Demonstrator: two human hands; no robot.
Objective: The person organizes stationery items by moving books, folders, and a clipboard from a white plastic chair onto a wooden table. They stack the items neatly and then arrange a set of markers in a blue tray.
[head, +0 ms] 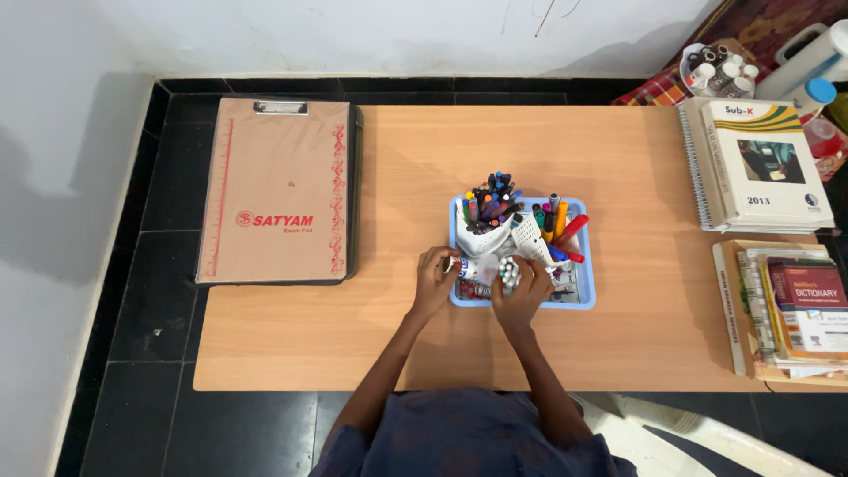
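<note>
A wide, light wooden desk (618,344) is seen from above, set on a black tiled floor (150,353) against a white wall (353,35). At the far left of the desk a brown hardboard clipboard (278,190) with a metal clip and red printed borders is laid flat, partly overhanging the desk's left edge. On the right side two stacks are placed: a far stack of spiral-bound white books (760,168), and a near stack of mixed books topped by a dark red one (799,305). Beyond the far right corner a small round container of bottles (720,71) can be made out.

Near the middle of the desk a shallow, light blue rectangular plastic tray (583,296) is set, filled with pens and markers. A bundle of dark markers (491,201) is stood upright in its far left part, and orange and red markers (565,225) are leaned in its far right part beside a white perforated plastic holder (528,237).

The left hand (435,281) is rested at the tray's near left rim, fingers curled on a small white tube-like item (468,267). The right hand (521,296) is held over the tray's near middle, fingers closed around a bundle of white pens (508,272).
</note>
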